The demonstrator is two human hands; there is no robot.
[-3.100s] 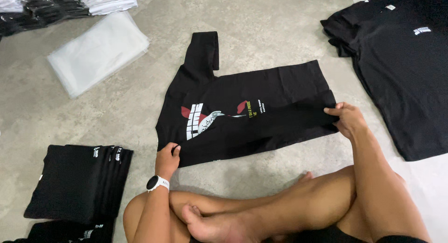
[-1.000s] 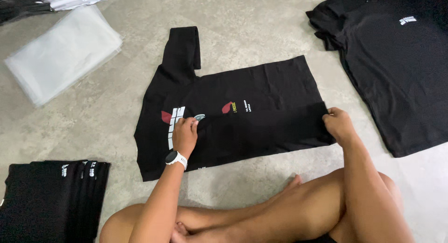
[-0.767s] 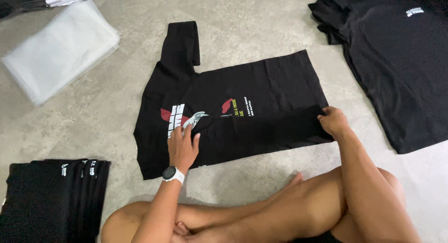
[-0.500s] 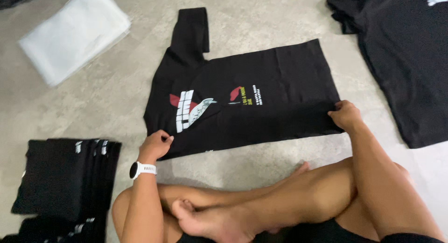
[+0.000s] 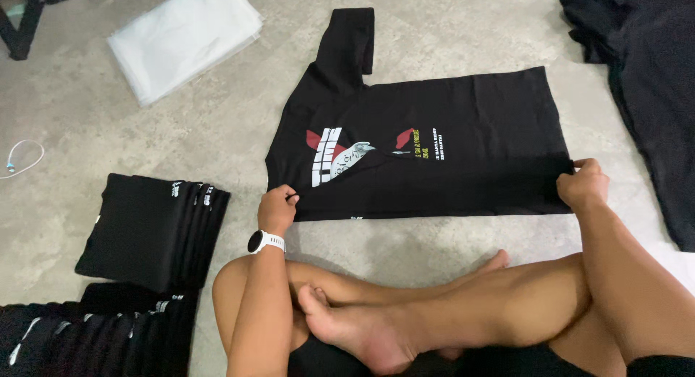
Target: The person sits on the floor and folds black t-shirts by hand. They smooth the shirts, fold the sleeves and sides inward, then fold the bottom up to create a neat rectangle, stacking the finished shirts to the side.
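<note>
Black printed t-shirt (image 5: 463, 131) is lying flat on the concrete floor (image 5: 181, 153), long axis running left-right. Left hand (image 5: 277, 209) is pinching the near folded edge at the shoulder end, right hand (image 5: 583, 184) is gripping the same edge at the hem end.

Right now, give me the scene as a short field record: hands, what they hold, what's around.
left hand: left hand pinches the near left corner of the black printed cotton t-shirt
right hand: right hand pinches the shirt's near right corner
shirt state: spread on the grey concrete floor, near edge folded over, one sleeve out at the top
left of person: stacks of folded black shirts
upper left: pile of clear plastic bags
right: loose black shirts
wrist: white-strapped watch
</note>
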